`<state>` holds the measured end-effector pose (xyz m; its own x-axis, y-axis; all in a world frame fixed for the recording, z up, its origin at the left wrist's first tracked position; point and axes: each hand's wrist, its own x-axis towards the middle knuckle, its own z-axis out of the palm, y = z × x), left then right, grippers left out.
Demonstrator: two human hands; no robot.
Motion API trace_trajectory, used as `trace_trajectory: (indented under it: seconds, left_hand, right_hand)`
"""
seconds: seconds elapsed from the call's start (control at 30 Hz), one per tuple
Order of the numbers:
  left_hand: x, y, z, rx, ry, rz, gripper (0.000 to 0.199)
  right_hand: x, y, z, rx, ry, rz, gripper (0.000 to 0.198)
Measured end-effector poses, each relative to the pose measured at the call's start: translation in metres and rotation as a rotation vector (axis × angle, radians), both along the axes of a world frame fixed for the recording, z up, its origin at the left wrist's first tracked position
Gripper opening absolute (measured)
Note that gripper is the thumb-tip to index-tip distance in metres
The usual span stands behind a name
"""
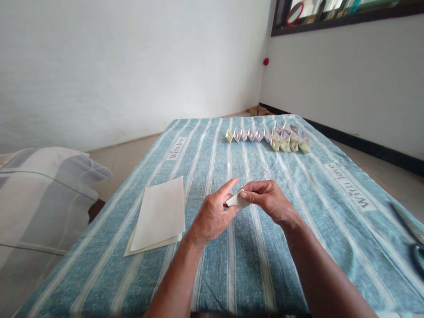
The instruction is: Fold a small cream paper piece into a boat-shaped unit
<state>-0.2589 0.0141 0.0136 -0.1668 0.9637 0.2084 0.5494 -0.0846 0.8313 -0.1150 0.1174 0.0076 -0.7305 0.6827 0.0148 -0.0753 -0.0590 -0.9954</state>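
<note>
Held above the counter toward its near edge, the folded paper sits gripped by both left hand and right hand, where uneven finger pressure could skew its crease.

Head view: shows a left hand and a right hand, both bare. At left, presents a broad back with rounded knuckles and a slender index finger tapering to a blunt tip. At right, presents a short, sturdy thumb; nail too small to describe. Narrows at a bare left wrist and a bare right wrist, then thickens along the left forearm and right forearm. Shows both forearms uncovered down to the lower picture edge, smooth in outline, lean in build.
</note>
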Motion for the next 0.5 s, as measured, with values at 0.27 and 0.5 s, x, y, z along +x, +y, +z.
trace_trajectory:
  seconds: [0.27,0.5]
  left_hand:
    - [0.0022,0.0002,0.0015,-0.014,0.023,0.048,0.061]
    - [0.0008,0.0012,-0.0036,-0.119,-0.219,0.125,0.043]
  right_hand:
    - [-0.0017,0.0005,-0.0033,-0.030,0.041,-0.017,0.019]
    - [-0.0018,0.0008,-0.0007,-0.021,0.076,-0.076,0.013]
